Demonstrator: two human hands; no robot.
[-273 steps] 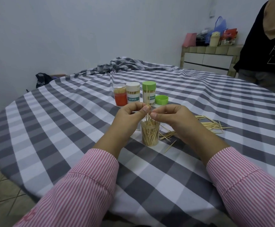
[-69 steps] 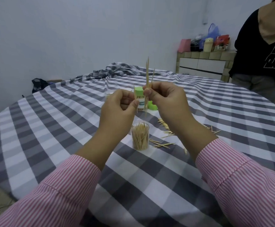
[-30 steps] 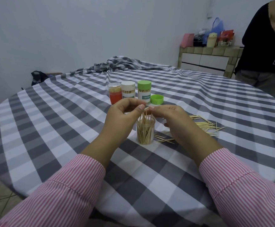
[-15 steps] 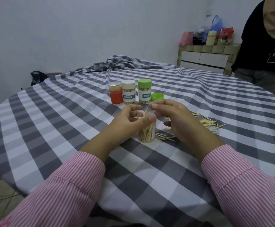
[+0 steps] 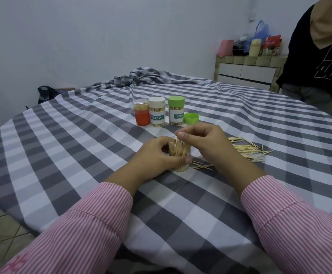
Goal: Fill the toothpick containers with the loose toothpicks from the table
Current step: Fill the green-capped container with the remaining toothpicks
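**Hands at the open jar, centre of the frame**

Two pink striped sleeves come up from the bottom edge. Just beyond them, at centre frame, the left hand wraps around a clear open jar that stands upright on the checked tablecloth, thumb across its front, fingers curled behind. The jar is packed with toothpicks standing on end. The right hand is just right of the jar and above its mouth, thumb and forefinger pressed together at the toothpick tips; they seem to pinch one or two sticks, though the blur makes that hard to confirm. The other fingers are curled loosely.

Right of the jar, loose toothpicks lie scattered on the cloth, a few passing under the right wrist.

Farther back, above centre, three closed jars stand in a row: an orange jar, a white-capped jar and a green-capped jar. A loose green cap sits just right of them.

In the upper right, a person in black stands beside a tiled cabinet.
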